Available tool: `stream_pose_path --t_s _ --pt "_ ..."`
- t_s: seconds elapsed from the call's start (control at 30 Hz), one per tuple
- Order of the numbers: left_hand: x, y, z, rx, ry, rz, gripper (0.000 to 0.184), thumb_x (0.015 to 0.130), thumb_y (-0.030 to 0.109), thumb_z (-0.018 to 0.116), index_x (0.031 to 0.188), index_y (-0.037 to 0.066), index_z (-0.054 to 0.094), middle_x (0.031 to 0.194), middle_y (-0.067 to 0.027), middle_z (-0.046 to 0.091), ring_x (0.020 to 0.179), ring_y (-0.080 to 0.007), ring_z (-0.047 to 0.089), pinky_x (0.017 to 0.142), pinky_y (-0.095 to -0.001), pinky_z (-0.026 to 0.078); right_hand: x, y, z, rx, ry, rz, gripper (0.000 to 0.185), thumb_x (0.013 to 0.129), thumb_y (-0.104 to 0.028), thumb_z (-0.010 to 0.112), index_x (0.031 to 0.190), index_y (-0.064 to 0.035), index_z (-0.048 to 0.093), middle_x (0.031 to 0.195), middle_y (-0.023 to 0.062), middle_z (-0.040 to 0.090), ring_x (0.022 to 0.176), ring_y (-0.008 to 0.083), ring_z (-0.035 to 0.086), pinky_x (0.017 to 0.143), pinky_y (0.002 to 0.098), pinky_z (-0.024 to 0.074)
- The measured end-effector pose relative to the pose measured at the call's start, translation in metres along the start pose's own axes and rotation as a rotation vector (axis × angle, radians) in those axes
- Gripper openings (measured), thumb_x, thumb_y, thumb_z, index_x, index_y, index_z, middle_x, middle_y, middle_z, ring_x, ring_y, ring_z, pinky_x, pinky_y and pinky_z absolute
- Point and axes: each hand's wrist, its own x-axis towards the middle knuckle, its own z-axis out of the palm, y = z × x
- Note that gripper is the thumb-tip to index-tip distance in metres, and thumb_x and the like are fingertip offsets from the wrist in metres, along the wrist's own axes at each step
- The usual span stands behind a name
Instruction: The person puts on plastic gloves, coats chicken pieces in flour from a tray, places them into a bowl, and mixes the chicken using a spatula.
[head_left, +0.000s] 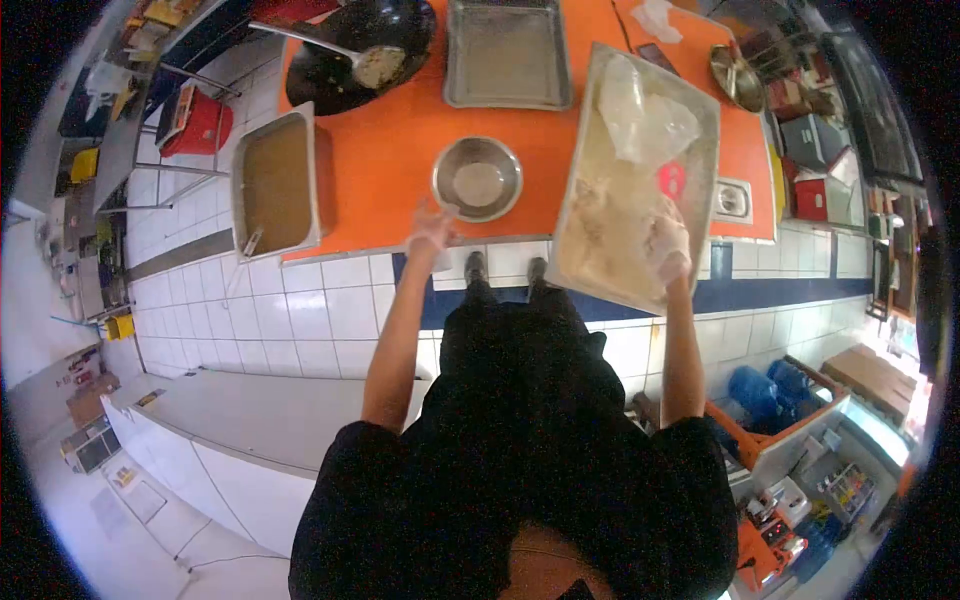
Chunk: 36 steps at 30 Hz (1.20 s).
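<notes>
My left hand (432, 232), in a clear plastic glove, is beside the near left edge of a round metal bowl (450, 208). Its fingers are apart, and nothing shows in them. Gloved as well, my right hand (668, 243) is over the right side of a large metal tray (570, 215). The fingers there are curled; what they hold, if anything, is hidden. Pale, powdery material (600, 225) covers the tray's bottom, with small lumps at its left. A clear plastic bag (645, 115) and a pink round piece (671, 181) lie in the tray too.
On the orange table (375, 180) stand a deep metal pan (308, 165) of brownish content, a black wok (330, 75) with a ladle (335, 47), and a rectangular metal tray (455, 95). Farther right are a small metal container (733, 202) and a metal pan (737, 80).
</notes>
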Motion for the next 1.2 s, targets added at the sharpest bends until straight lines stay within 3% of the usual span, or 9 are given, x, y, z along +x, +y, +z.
stream_pose_path --t_s 0.17,0.33,0.47,0.57,0.77,0.87,1.0,1.03,1.2 --pt "-0.008 0.029 0.021 0.172 -0.178 0.244 0.061 0.089 0.016 0.063 0.144 0.010 0.038 0.112 -0.0233 0.062 0.090 -0.0334 0.069 0.068 -0.0440 0.058 -0.031 -0.071 0.014 0.745 0.334 0.212 0.037 0.097 -0.015 0.048 0.132 -0.0056 0.048 0.119 0.0082 0.061 0.096 0.0246 0.061 0.083 0.0350 0.0523" --pt "0.051 -0.005 0.018 0.831 -0.196 0.558 0.056 0.085 0.018 0.066 0.136 0.006 0.047 0.133 -0.0326 0.045 0.125 -0.0412 0.049 0.101 -0.0532 0.044 -0.035 -0.128 0.051 1.139 0.048 0.017 0.043 0.103 -0.032 0.041 0.133 -0.0018 0.047 0.115 0.0156 0.059 0.100 0.0229 0.060 0.083 0.0348 0.0535" --pt "-0.023 0.053 0.051 0.070 -0.398 0.272 0.053 0.088 0.014 0.064 0.135 0.005 0.040 0.117 -0.0241 0.058 0.098 -0.0350 0.067 0.074 -0.0451 0.061 -0.036 -0.173 0.111 0.995 0.164 0.130 0.040 0.103 -0.028 0.043 0.130 0.0001 0.049 0.105 0.0086 0.054 0.091 0.0196 0.053 0.079 0.0342 0.0480" --pt "-0.024 0.069 0.056 0.228 -0.421 0.236 0.045 0.090 0.012 0.061 0.129 0.005 0.039 0.101 -0.0165 0.063 0.079 -0.0289 0.071 0.060 -0.0360 0.062 0.010 -0.173 0.157 1.240 -0.278 0.254 0.027 0.100 -0.023 0.046 0.116 -0.0031 0.054 0.088 0.0023 0.057 0.075 0.0159 0.054 0.067 0.0306 0.0471" --pt "0.016 0.042 0.040 0.222 -0.436 0.169 0.029 0.091 0.006 0.057 0.116 0.010 0.044 0.093 -0.0129 0.064 0.079 -0.0248 0.071 0.061 -0.0355 0.062 0.120 0.023 0.272 -1.066 -0.048 -0.752 0.020 0.086 -0.018 0.054 0.098 -0.0082 0.066 0.091 0.0083 0.070 0.093 0.0269 0.067 0.086 0.0375 0.0537" --pt "-0.005 0.055 0.051 0.151 -0.450 0.097 0.039 0.091 0.011 0.063 0.126 0.010 0.046 0.103 -0.0132 0.066 0.085 -0.0253 0.068 0.075 -0.0390 0.061 0.090 -0.079 0.302 -1.075 -0.055 -0.223 0.021 0.088 -0.019 0.056 0.104 -0.0100 0.067 0.107 0.0107 0.068 0.099 0.0314 0.064 0.090 0.0375 0.0509" --pt "0.002 0.055 0.040 0.214 -0.344 0.005 0.058 0.088 0.017 0.069 0.137 0.014 0.039 0.110 -0.0136 0.064 0.090 -0.0254 0.067 0.075 -0.0398 0.060 0.075 -0.131 0.262 -1.320 -0.116 -0.508 0.029 0.087 -0.017 0.059 0.113 -0.0089 0.066 0.111 0.0144 0.068 0.098 0.0333 0.065 0.088 0.0348 0.0511" --pt "-0.002 0.058 0.033 0.224 -0.320 0.026 0.059 0.089 0.017 0.068 0.138 0.012 0.035 0.106 -0.0158 0.065 0.082 -0.0251 0.069 0.071 -0.0399 0.061 0.069 -0.134 0.246 -0.763 -0.044 -0.345 0.030 0.087 -0.016 0.059 0.115 -0.0093 0.066 0.111 0.0145 0.067 0.096 0.0299 0.066 0.085 0.0322 0.0516" --pt "-0.019 0.063 -0.049 0.146 -0.231 -0.025 0.053 0.094 0.023 0.061 0.141 0.015 0.038 0.116 -0.0090 0.059 0.101 -0.0295 0.064 0.094 -0.0484 0.049 0.056 -0.112 0.115 -0.665 0.108 -0.024 0.033 0.090 -0.024 0.058 0.120 -0.0103 0.065 0.115 0.0122 0.066 0.093 0.0229 0.065 0.081 0.0283 0.0520"
